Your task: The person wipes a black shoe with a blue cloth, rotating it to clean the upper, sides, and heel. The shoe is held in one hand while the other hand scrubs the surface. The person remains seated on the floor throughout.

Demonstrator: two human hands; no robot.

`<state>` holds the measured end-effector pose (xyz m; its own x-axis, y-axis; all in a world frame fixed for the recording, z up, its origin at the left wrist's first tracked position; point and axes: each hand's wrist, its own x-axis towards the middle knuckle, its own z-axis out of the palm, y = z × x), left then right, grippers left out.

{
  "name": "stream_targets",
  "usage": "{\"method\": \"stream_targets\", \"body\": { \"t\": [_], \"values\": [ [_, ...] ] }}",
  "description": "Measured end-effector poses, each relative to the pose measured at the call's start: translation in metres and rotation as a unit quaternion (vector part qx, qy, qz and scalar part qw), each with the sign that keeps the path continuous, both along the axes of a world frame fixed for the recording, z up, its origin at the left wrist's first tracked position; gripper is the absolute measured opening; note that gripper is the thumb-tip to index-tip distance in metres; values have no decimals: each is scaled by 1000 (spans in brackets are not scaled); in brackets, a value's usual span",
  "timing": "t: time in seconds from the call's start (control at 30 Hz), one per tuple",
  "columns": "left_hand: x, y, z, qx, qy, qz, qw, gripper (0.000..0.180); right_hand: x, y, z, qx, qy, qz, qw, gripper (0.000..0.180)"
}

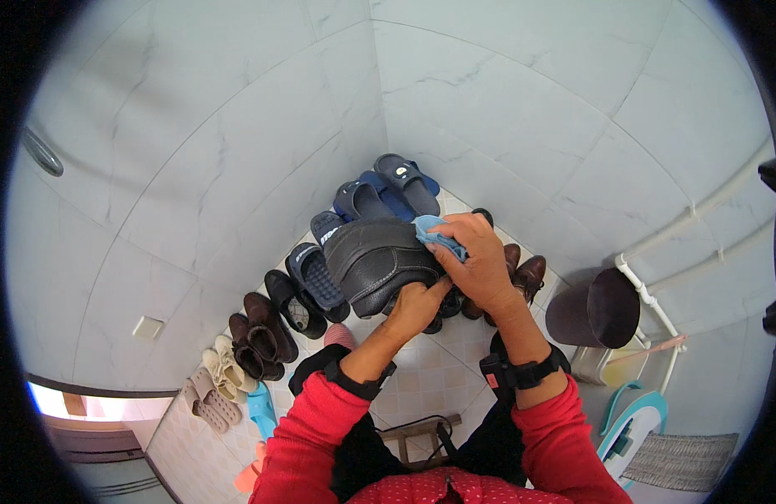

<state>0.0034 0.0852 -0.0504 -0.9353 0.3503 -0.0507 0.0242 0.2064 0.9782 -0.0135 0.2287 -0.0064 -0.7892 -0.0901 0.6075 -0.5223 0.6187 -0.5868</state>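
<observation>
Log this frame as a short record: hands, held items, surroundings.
left hand: holds black shoe at its near edge, fingers partly hidden
right hand: holds blue cloth against shoe's right side
wall corner: dark slippers, beyond shoe
left row: includes brown shoes and turquoise slipper
right side: dark bin by white pipes

Bright; soft shadows on left wall [186, 160]; edges bowed.
</observation>
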Motion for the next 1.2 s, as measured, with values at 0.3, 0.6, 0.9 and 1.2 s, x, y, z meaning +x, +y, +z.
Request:
{"method": "stream_targets", "body": {
  "t": [0.3, 0.6, 0.9, 1.2],
  "values": [
    [-8, -4, 11, 81, -81, 75, 991, 31, 0, 18, -5, 49, -38, -194, 979, 21],
    [-6, -4, 2, -2, -21, 58, 998, 37, 2, -6, -6, 8, 27, -14, 1000, 22],
    [-6, -6, 15, 76, -69, 124, 987, 34, 1, 31, -10, 81, -83, -215, 970, 18],
    [-7, -10, 11, 55, -116, 88, 988, 34, -1, 4, -4, -17, 30, -86, 996, 23]
  ]
}}
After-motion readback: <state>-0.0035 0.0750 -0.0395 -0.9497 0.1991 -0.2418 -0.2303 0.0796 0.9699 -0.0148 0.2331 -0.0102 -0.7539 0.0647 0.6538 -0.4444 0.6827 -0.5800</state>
